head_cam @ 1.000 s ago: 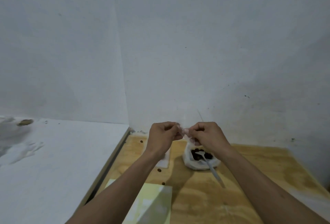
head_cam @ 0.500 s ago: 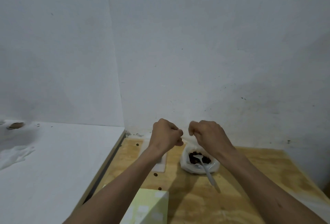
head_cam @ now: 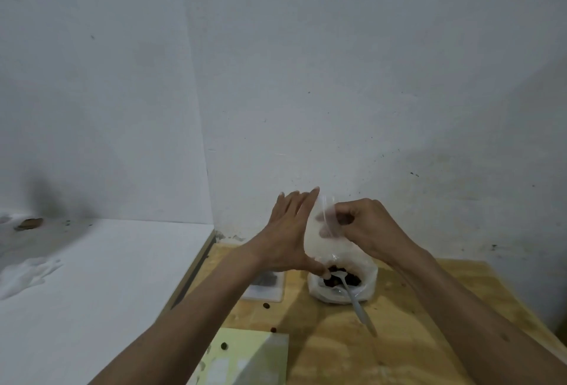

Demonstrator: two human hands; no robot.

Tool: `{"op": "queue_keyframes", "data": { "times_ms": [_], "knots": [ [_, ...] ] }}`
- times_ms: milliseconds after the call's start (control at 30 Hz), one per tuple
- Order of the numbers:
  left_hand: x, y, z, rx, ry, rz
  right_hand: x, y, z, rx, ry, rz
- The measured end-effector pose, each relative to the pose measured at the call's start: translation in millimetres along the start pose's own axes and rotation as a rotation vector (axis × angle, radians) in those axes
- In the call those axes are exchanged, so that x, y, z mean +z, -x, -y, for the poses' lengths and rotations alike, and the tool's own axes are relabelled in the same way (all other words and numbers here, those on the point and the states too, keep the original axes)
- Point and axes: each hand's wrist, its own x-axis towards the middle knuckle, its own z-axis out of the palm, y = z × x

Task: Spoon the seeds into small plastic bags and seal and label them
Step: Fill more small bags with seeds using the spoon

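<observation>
Held up a small clear bag (head_cam: 319,231) between both hands, above the wood table (head_cam: 429,308), close to the white wall (head_cam: 337,77). Left hand (head_cam: 288,237) flat & open, fingers (head_cam: 302,203) straight, spread a bit, pointing to 12 o'clock, palm side against the bag's left face. Thumb down low at 5 o'clock, near the seeds. Right hand (head_cam: 365,228) curled, fingers pinched tight on the bag's top right edge. Bag blurry; can't tell if anything was inside.

Just below the hands, at 6 o'clock: a bigger white bag (head_cam: 340,289) sat open on the table w/ dark seeds (head_cam: 339,277) in it. White plastic spoon (head_cam: 356,301) rested in there, bowl in the seeds, handle leaning out over the rim toward 5 o'clock.

At 9 o'clock of the seed bag: flat white tray (head_cam: 270,289), partly hidden by the left arm. A few loose seeds (head_cam: 266,305) lay on the wood near it. Pale yellow sheet (head_cam: 245,357) at the bottom edge, 7 o'clock.

Table's left edge met a white counter (head_cam: 92,292), lots of bare room there. Bare wood open at 3 o'clock too, out to the right edge.
</observation>
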Motion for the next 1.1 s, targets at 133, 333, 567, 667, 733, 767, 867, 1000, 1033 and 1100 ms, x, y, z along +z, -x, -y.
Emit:
{"op": "queue_keyframes", "data": {
  "times_ms": [133, 333, 567, 667, 733, 767, 867, 1000, 1033, 1100],
  "knots": [
    [20, -2, -3, 0.017, -0.077, -0.251, 1, 0, -3, 0.045, 0.121, -0.057],
    [35, -4, -10, 0.080, -0.245, -0.405, -3, 6, -1, 0.032, 0.187, -0.061],
    [32, -3, -12, -0.027, -0.216, -0.404, -5, 9, -4, -0.090, 0.255, -0.201],
    [33, -1, -15, -0.022, -0.203, -0.385, -7, 9, -6, -0.050, 0.162, -0.080],
    [33, 2, -21, 0.030, -0.160, -0.395, -6, 8, -7, 0.037, 0.098, 0.019],
    [32, 4, -24, 0.047, -0.123, -0.383, -7, 7, -8, 0.073, 0.043, 0.048],
    [29, 7, -23, 0.041, -0.024, -0.305, -7, 12, -2, 0.122, -0.095, 0.100],
    [27, 6, -18, -0.018, 0.083, -0.192, -4, 17, 4, 0.109, -0.145, 0.118],
    [27, 6, -18, -0.024, 0.094, -0.169, -4, 17, 3, 0.111, -0.136, 0.130],
    [28, 6, -19, -0.049, 0.099, -0.128, -4, 16, -3, 0.102, -0.103, 0.171]
  ]
}}
